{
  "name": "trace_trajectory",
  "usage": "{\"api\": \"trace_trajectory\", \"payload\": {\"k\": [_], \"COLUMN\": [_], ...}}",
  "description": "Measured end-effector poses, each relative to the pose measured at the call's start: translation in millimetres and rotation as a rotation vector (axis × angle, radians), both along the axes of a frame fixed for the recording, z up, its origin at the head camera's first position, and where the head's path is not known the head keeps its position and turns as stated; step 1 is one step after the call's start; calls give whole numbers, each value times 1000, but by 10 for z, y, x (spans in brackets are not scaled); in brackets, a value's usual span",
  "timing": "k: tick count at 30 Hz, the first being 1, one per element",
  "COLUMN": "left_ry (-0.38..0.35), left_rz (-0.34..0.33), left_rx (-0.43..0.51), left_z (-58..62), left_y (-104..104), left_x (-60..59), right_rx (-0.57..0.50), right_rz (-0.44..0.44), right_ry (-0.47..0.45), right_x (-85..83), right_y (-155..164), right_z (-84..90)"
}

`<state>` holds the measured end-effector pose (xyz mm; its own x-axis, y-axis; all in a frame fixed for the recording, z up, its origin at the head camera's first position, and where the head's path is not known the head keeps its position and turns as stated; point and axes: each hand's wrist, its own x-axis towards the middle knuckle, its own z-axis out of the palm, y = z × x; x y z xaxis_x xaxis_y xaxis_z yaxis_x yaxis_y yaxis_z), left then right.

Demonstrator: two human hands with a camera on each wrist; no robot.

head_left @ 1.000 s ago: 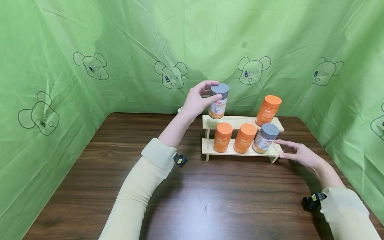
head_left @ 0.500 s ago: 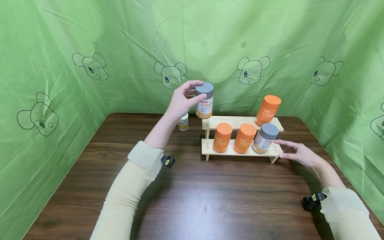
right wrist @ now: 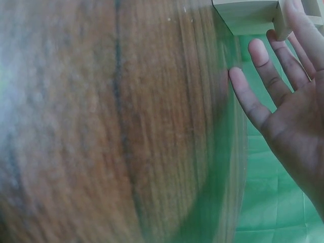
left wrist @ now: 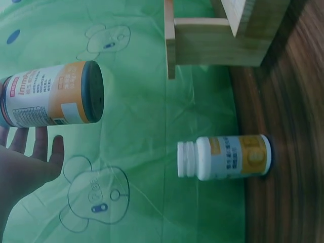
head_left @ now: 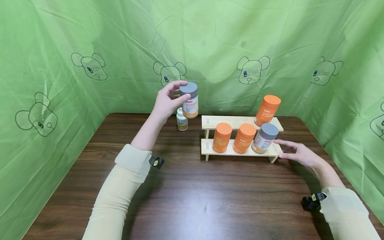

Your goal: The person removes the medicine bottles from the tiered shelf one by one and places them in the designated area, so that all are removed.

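In the head view my left hand [head_left: 168, 101] grips a grey-lidded supplement bottle [head_left: 190, 105] between thumb and fingers, raised left of the upper shelf. The left wrist view shows that held bottle [left wrist: 55, 96] from below. Just behind and under it, a small white bottle [head_left: 182, 124] stands on the table. At the right end of a two-tier wooden rack [head_left: 234, 124], my right hand [head_left: 301, 155] holds the lower shelf's end between thumb and forefinger. Its other fingers [right wrist: 276, 83] look fairly straight in the right wrist view.
On the lower shelf stand an orange bottle [head_left: 222, 138], a second orange bottle [head_left: 244, 139] and a grey-lidded bottle [head_left: 265, 139]. The upper shelf carries one orange bottle [head_left: 268, 110] at its right. A green curtain [head_left: 129, 66] borders the brown table [head_left: 192, 193].
My left hand has carried the grey-lidded bottle leftward from over the upper shelf's left end. The small white bottle has come into sight. My right hand and the rack stay put.
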<state>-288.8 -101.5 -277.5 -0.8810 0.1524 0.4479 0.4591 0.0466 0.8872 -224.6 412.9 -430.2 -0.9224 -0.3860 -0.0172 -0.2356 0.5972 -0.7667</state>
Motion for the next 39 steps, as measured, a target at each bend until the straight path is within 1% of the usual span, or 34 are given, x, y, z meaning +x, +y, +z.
{"api": "trace_trajectory", "payload": {"k": [5,11,14,19,26,33,39], "left_ry": [29,33,29,5,-48,-78,-122], "left_rz": [23,33,47,75,80,120,162], "left_rx": [-6,-26,-38,-50,-65,-128,-147], "left_z": [-61,-126,-167,-257,-411,-436,-575], "left_y": [-107,-263,-351,-500,-698,-774,-827], "left_x": [-33,-63,-83,-117,-193,-122,-179], "right_rx": [-10,-8,-6,-5,18,12,13], "right_rz": [-1,-1,1,-1,-6,-2,-1], "right_ry": [-3,22,19,17,22,17,12], "right_x": [-3,6,10,11,7,-6,-3], "right_y": [2,3,4,2,14,-6,-2], "right_z": [-1,-21,-19,-6,-20,9,0]}}
